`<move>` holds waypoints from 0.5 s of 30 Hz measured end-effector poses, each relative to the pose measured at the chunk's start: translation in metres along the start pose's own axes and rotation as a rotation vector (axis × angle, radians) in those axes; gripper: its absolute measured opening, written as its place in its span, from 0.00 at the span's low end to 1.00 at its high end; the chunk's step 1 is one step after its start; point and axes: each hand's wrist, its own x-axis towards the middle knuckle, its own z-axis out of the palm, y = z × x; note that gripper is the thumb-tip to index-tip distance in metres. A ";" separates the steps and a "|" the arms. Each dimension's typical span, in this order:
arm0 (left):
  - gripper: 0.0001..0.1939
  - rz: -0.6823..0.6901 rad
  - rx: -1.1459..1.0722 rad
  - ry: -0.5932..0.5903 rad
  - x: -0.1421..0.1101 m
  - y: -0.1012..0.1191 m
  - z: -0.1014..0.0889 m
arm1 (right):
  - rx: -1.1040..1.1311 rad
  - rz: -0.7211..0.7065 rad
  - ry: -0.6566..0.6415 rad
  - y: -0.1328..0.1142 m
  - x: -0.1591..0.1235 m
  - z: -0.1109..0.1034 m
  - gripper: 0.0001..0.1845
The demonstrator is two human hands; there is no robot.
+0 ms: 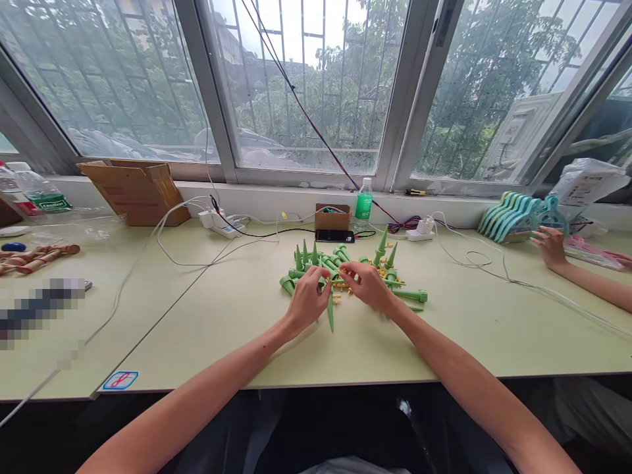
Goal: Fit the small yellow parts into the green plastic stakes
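A heap of green plastic cone spikes with small yellow pieces lies in the middle of the pale green table. My left hand is curled over the heap's near left side, with a green spike pointing down from under its fingers. My right hand is next to it, fingers pinched on a small piece at the heap's centre that I cannot make out. The fingertips of both hands nearly meet.
Behind the heap are a small cardboard box, a black phone and a green bottle. Power strips and white cables cross the table. Another person's hand rests at right near teal hangers. A cardboard box stands at left.
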 end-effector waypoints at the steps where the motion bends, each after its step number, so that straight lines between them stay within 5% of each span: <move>1: 0.05 0.015 0.011 -0.031 -0.001 -0.001 0.001 | 0.007 0.008 0.006 0.000 0.000 0.000 0.09; 15: 0.12 0.051 0.120 -0.141 -0.003 -0.012 0.006 | 0.035 -0.009 0.017 -0.001 0.000 0.002 0.06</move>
